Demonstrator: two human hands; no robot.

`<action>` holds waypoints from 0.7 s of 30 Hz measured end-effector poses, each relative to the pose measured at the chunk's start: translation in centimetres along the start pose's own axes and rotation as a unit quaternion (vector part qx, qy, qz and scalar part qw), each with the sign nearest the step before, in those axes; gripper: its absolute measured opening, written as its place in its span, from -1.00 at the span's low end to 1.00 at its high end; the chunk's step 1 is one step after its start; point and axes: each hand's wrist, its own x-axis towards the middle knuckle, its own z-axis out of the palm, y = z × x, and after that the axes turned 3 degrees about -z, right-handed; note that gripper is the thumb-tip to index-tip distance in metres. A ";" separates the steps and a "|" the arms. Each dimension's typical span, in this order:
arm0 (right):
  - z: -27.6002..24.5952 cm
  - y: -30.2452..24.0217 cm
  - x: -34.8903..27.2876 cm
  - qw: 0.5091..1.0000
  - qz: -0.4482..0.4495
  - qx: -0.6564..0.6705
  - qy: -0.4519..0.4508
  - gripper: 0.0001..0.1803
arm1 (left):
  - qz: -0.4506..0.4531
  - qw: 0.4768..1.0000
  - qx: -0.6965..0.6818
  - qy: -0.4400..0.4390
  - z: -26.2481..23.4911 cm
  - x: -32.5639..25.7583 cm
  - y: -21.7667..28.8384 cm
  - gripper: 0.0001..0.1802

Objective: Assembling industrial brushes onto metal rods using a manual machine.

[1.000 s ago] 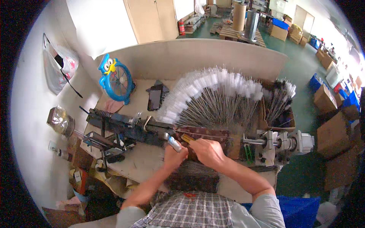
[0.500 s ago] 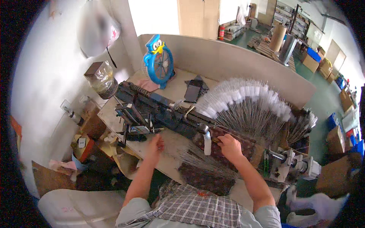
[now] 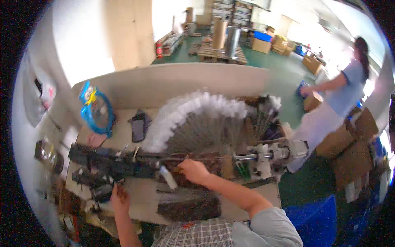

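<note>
My right hand (image 3: 193, 171) is closed, fingers pinched together, over the dark patterned surface beside a lever with a white handle (image 3: 168, 177). What it pinches is hidden. My left hand (image 3: 120, 198) is raised in front of the black bracket (image 3: 96, 181) at the left of the long black machine (image 3: 107, 158); its fingers are blurred. Behind the machine, a wide fan of thin wire-stemmed brushes (image 3: 201, 119) with white bristle ends lies on the table. Thin wires lie over a dark brown patterned pad (image 3: 189, 208) near my apron.
A metal spindle unit (image 3: 271, 156) stands at the table's right end. At the back left are a blue duck-shaped fan (image 3: 96, 109) and a dark phone-like slab (image 3: 138, 129). A low partition (image 3: 197, 76) borders the far side. Another person (image 3: 341, 90) is beyond, at right.
The view has swung to the right, so the table appears further left. A person has come into sight at the right. My right hand stays by the white handle; my left remains by the bracket.
</note>
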 end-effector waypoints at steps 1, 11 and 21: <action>0.2 0.2 0.2 1.000 -0.022 -0.008 -0.011 -0.77 | -0.007 0.999 -0.023 0.033 -0.5 0.6 0.2 -0.82; -3.9 0.2 -5.1 0.967 -0.179 0.137 0.119 -0.73 | 0.026 0.998 0.047 0.032 1.4 -1.5 0.1 -0.81; -12.4 1.8 -3.7 0.976 -0.031 0.098 0.194 -0.76 | 0.249 0.919 0.306 -0.012 7.5 -6.0 -4.5 -0.85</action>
